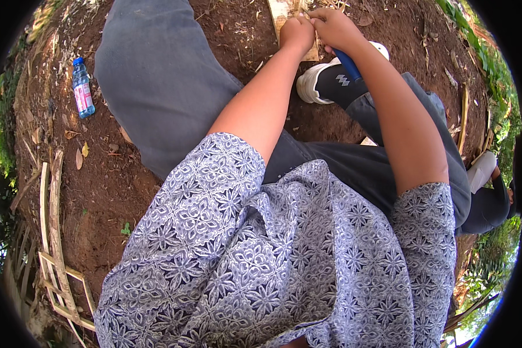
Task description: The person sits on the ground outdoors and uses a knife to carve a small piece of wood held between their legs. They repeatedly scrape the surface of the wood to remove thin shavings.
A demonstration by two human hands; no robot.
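Both of my hands are close together at the top, above a wooden board [280, 13] lying on the soil. My left hand [297, 36] is closed, and its fingers point away from me; what it grips is mostly hidden, though a thin pale wood piece shows at its fingertips. My right hand [337, 30] is wrapped round a tool with a long blue handle [347, 65]. The handle runs back under my right forearm. A short dark part of the tool shows by my left fingers; its kind is unclear.
A blue-capped plastic bottle [82, 88] lies on the brown soil at the left. Bamboo strips and a light wooden frame [57, 255] lie at the lower left. My white shoe [311, 83] is beside the board. Another person [486, 194] sits at the right edge, near green plants.
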